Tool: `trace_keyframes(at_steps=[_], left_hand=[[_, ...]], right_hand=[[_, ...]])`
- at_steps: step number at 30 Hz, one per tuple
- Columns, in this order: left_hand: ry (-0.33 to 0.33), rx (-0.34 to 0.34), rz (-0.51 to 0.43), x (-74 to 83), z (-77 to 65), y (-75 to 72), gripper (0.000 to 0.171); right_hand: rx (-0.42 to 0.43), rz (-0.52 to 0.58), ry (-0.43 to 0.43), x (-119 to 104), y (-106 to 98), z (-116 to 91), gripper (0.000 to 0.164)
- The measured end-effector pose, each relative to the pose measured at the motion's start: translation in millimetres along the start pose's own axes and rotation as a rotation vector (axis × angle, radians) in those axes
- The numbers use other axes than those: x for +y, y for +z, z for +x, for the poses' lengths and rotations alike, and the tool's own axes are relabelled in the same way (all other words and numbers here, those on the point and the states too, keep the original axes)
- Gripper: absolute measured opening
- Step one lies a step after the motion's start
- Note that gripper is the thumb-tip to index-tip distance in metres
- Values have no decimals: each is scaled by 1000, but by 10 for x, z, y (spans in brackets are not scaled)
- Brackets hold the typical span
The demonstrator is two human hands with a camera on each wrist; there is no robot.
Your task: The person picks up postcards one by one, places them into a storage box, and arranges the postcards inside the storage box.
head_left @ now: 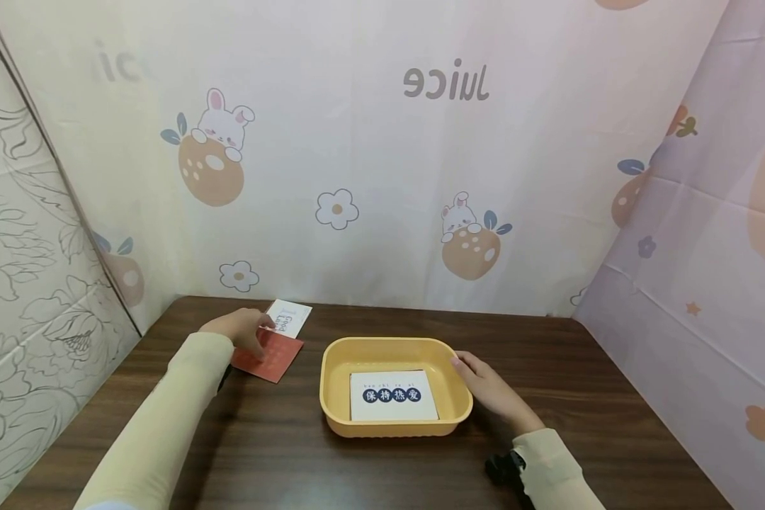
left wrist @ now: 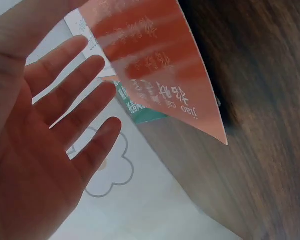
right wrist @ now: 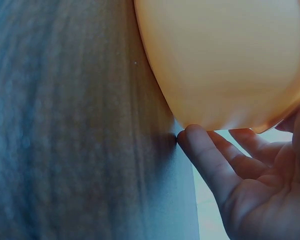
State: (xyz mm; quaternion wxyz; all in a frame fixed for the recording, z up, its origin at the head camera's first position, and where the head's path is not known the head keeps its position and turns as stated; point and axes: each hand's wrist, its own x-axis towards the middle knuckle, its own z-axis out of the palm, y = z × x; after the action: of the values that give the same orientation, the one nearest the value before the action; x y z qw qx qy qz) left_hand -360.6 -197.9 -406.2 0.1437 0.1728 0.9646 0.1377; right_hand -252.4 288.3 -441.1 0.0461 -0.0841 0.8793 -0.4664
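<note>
My left hand [head_left: 245,329] is over a red-orange card [head_left: 272,358] with pale lettering at the table's back left. In the left wrist view its fingers [left wrist: 97,102] are spread and extended, apart from the card's face; the thumb's contact with the card is unclear. Just behind lies a white card [head_left: 290,317] printed "Good Luck". Part of a green card [left wrist: 145,112] shows beneath the red-orange one. My right hand [head_left: 491,386] grips the right side of a yellow plastic tray [head_left: 333,386], thumb at the rim and fingers against the outer wall. Inside lies a white card [head_left: 392,407] with blue circles bearing characters.
The dark wood table [head_left: 268,453] carries the tray near its middle. A printed curtain [head_left: 382,156] hangs along the back edge, and more patterned cloth [head_left: 707,297] borders the right side. A line-drawn floral panel [head_left: 32,283] stands at left.
</note>
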Motion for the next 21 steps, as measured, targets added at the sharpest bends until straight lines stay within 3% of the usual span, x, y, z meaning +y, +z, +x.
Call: trace_keyframes(at_steps=[7,12,16,21], left_hand=[[-82,-54,-23,47,-37,-20,73],[-76,-64,-22,89,-66,-12,82],[-44,-35,8,103,-71,3,83],[-15,35,77,76,-50,19,68]], right_hand=[[-28,27,6,-242,-50,-97,48],[-45,42,-9,-354,-68,-155,47],[-49,53,-13,-357,-70,-160,48],[-44,39,1,-294,-62,-118,48]])
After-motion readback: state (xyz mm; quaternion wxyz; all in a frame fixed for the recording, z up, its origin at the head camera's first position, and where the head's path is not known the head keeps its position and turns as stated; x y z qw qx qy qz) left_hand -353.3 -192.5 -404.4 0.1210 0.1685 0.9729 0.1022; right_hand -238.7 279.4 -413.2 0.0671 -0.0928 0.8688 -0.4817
